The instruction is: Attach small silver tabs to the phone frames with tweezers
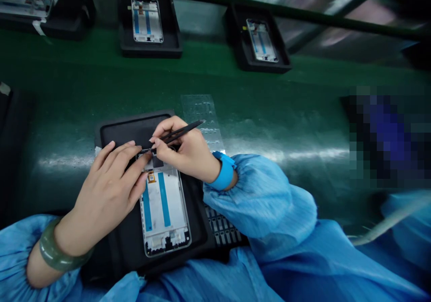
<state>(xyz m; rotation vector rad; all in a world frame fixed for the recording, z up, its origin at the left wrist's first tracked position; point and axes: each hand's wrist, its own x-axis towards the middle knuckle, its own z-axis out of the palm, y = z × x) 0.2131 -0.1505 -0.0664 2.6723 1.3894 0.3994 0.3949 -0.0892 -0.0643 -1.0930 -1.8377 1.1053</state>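
In front of me a phone frame (173,194) with two blue strips and a small gold flex connector (151,177) lies in a black tray (128,243). My left hand (109,187) rests over its upper left edge, fingers stretched out and the fingertips touching the frame's top part. My right hand (185,151) is closed round black tweezers (182,132), held like a pen, at the top edge of the frame. The tweezers' pointed end aims up and right, away from the frame. What lies under the right fingertips is hidden.
A clear plastic sheet (200,108) with small pieces lies beyond my right hand. Beside the tray, partly under my sleeve, is a sheet of dark parts (224,225). Further back stand black trays (148,50) (262,66) holding similar phone frames, on a green surface (84,77).
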